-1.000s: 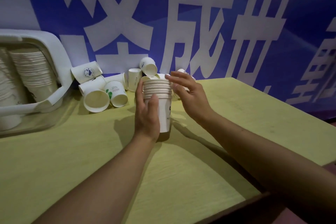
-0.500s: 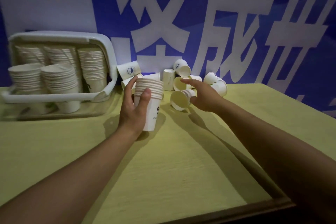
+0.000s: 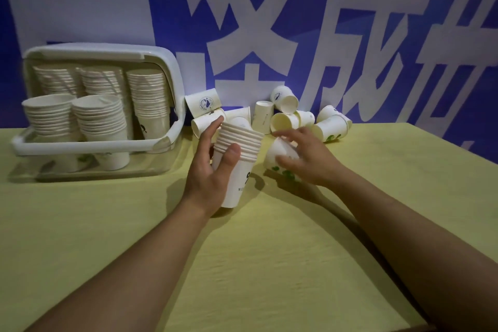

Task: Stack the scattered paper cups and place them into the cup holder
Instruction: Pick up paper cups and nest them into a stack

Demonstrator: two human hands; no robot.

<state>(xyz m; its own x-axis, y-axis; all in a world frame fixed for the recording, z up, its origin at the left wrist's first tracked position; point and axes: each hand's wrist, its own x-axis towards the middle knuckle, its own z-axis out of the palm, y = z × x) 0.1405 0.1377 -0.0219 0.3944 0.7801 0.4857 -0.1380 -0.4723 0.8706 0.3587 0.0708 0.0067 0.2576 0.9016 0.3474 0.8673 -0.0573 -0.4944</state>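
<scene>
Our left hand (image 3: 207, 175) curls its fingers around a nested stack of white paper cups (image 3: 239, 159); our right hand (image 3: 310, 159) pinches a single tilted white paper cup (image 3: 280, 156) beside it, over the yellow counter (image 3: 242, 264).

Event/promo venue prob.: big printed banner (image 3: 269, 35) behind yellow table (image 3: 269, 264).

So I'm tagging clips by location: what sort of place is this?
Probably an event or reception area, not a home: a large blue banner with white characters, a yellow-green table, and a clear cup holder full of stacked paper cups.
</scene>
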